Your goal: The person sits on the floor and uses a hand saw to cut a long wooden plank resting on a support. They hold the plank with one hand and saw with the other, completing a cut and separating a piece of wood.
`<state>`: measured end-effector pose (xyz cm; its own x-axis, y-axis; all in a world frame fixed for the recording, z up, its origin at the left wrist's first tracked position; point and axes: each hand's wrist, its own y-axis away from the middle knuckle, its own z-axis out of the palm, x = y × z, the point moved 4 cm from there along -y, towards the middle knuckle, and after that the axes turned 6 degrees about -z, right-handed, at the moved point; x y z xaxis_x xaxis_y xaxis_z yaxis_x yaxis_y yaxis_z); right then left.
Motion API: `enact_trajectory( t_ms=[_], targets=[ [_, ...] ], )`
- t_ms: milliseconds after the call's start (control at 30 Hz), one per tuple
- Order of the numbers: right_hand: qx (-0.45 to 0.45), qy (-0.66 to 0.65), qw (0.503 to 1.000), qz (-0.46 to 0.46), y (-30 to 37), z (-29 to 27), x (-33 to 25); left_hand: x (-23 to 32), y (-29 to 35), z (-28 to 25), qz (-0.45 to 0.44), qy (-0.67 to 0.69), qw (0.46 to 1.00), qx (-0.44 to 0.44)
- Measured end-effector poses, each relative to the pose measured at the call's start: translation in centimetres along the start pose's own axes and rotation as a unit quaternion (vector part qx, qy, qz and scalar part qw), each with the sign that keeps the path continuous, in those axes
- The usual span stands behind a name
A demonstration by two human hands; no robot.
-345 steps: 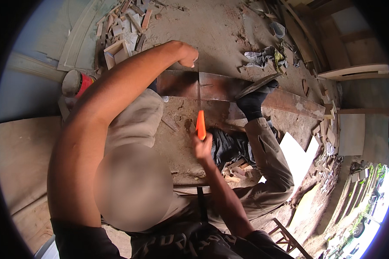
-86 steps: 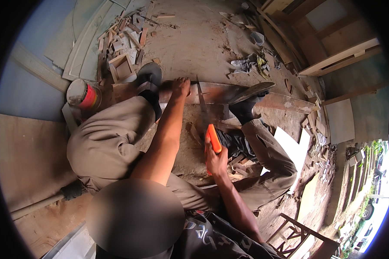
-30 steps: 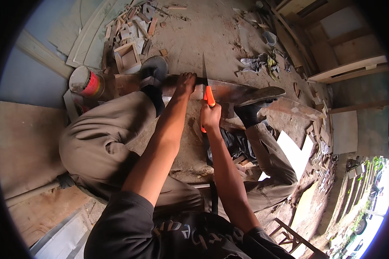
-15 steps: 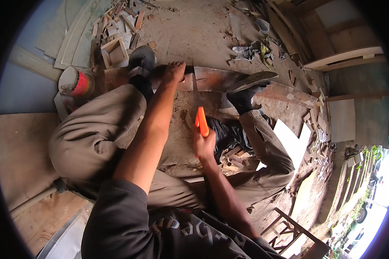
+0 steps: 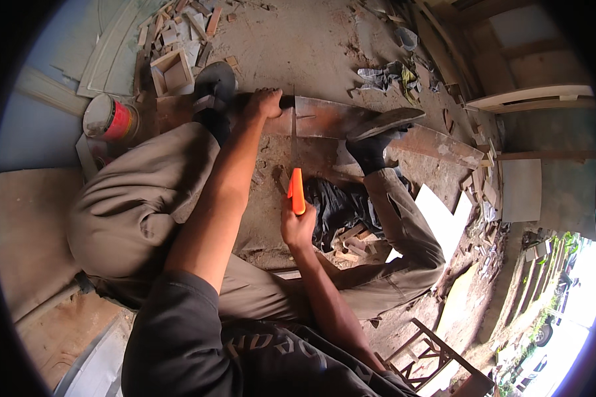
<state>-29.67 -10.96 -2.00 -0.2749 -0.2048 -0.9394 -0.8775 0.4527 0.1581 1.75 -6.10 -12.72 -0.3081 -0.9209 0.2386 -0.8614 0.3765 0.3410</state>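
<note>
My right hand [image 5: 298,226] is wrapped round the orange handle of a handsaw [image 5: 297,190]. Its narrow blade [image 5: 294,142] points away from me and crosses a long reddish-brown wooden board [image 5: 324,118]. On the board's far edge, just left of the blade, my left hand [image 5: 267,103] grips the wood with curled fingers. My left shoe [image 5: 216,85] rests at the board's left part, and my right shoe [image 5: 385,124] presses on it to the right of the cut. The blade's tip is hard to make out.
Wood offcuts and an open wooden box [image 5: 173,73] lie at the far left, near a paint bucket [image 5: 110,118] with a red label. A black cloth or bag [image 5: 338,206] and small offcuts [image 5: 357,243] lie between my legs. White sheets [image 5: 437,221] stand right of my right leg.
My right hand has drawn the handsaw back slightly toward me, and its handle sits a little farther left. My left hand keeps its hold on the board. The whole view has shifted slightly.
</note>
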Motion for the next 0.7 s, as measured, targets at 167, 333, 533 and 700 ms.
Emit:
enact_trajectory(
  t_ms=[167,333,533,700],
  targets=[
    [0.001,0.051,0.996,-0.072,-2.1,1.4,-2.9,-0.9,0.8,0.5,-0.011,-0.026,0.992,0.123],
    [0.067,0.08,0.992,-0.076,-16.7,2.2,-3.4,2.4,3.0,0.1,0.05,0.036,0.989,0.138],
    [-0.006,0.037,0.997,-0.068,-13.7,3.7,-0.6,-1.5,0.4,0.1,0.045,0.033,0.99,0.133],
    [-0.009,0.017,1.0,-0.017,-0.5,0.5,-0.3,-2.2,-1.2,-0.6,-0.016,0.033,0.999,-0.022]
  ],
)
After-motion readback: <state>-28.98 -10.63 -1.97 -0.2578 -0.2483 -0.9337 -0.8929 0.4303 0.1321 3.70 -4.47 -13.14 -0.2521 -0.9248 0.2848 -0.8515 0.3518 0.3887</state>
